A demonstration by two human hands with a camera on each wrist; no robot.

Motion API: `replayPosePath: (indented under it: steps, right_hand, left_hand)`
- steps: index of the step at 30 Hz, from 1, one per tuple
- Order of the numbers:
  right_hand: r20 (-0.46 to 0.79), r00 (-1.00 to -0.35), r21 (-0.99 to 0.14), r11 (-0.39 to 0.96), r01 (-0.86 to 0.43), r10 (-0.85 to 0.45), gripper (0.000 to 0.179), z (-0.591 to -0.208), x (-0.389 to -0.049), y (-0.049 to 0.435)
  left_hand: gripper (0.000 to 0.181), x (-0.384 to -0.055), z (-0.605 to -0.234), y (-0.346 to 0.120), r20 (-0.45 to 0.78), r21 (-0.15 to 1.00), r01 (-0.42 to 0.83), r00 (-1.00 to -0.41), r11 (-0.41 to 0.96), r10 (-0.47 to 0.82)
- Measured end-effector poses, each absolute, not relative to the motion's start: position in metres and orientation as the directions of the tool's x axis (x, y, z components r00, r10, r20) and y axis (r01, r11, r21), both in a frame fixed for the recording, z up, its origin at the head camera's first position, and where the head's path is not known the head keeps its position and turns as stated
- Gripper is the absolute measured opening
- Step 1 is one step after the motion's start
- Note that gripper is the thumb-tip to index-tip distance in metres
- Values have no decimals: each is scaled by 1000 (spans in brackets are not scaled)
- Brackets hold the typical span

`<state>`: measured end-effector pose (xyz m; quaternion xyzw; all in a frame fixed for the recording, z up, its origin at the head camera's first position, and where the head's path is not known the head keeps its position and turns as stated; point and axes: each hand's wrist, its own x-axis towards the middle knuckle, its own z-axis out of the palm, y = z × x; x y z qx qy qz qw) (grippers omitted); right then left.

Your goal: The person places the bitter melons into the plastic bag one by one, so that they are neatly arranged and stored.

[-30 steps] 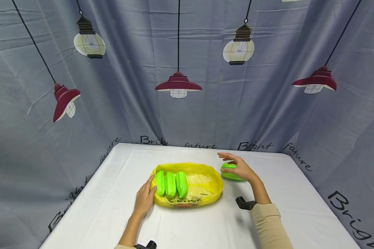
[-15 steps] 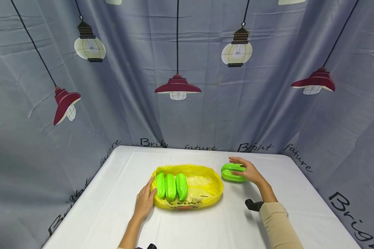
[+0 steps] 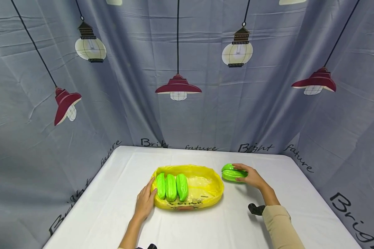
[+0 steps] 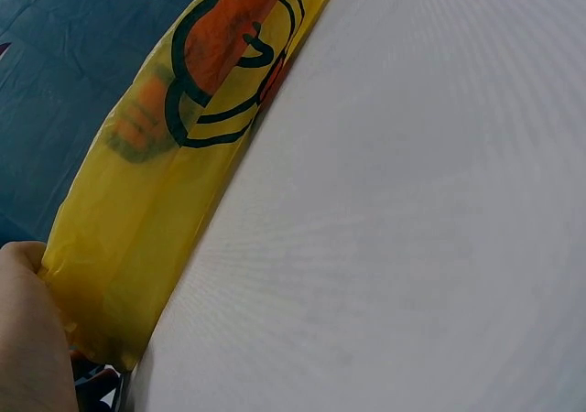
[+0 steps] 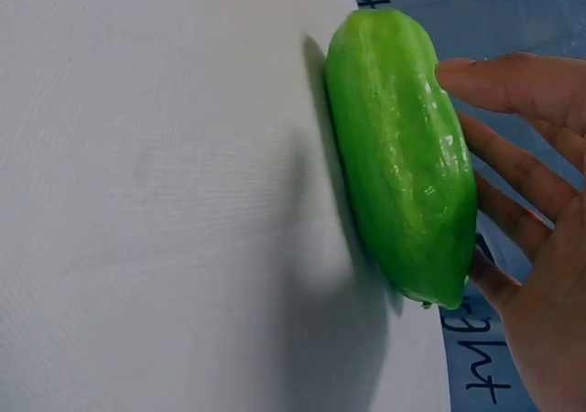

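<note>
Toward the right side of the white table (image 3: 187, 230), a green piece (image 3: 229, 175) lies just beside the right end of the yellow container (image 3: 210, 202). From my remote seat I see it as a plump fruit shape with long ridges; in the head view a deep groove makes me unsure whether it is one body or two, while the right wrist view shows me only one. The person's right hand (image 3: 252, 178) has its thumb and fingers around the right part of it; how strongly they squeeze, I cannot tell. The left hand (image 3: 144, 203) grips the container at its left rim, and three similar pieces (image 3: 171, 186) lie inside, side by side, near that end.

I judge that the green piece is rather light and quite stiff, perhaps a plastic model. Its glossy skin could slip, so I would prefer the thumb in one groove and the fingers across the opposite side, near the middle of its length. It does not look fragile. The yellow wall, however, seems thin and soft like a bag.
</note>
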<state>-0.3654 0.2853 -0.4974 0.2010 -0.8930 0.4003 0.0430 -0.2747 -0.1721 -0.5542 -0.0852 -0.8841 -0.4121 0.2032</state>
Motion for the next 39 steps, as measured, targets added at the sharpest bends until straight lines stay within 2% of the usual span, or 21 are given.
replayPosePath:
  steps: [11, 18, 25, 34, 39]
  right_hand:
    - [189, -922, -723, 588, -363, -337, 54, -496, -360, 284]
    - [116, -932, -716, 621, -318, -344, 59, -506, -360, 292]
    - [118, -924, -715, 615, -333, -363, 60, -509, -356, 293]
    - [59, -933, -759, 592, -272, -354, 55, -506, -350, 293]
    - [68, -921, -752, 587, -300, -384, 54, -509, -349, 294]
  left_hand:
    - [47, -275, -554, -173, 405, 699, 307, -914, 646, -5]
    - [46, -277, -555, -173, 435, 685, 320, -900, 655, -14]
    - [47, -276, -555, -173, 426, 686, 316, -905, 655, -9]
    - [47, -278, -556, -173, 441, 676, 327, -897, 661, -7]
    - [46, -278, -557, -173, 453, 672, 333, -892, 661, -12]
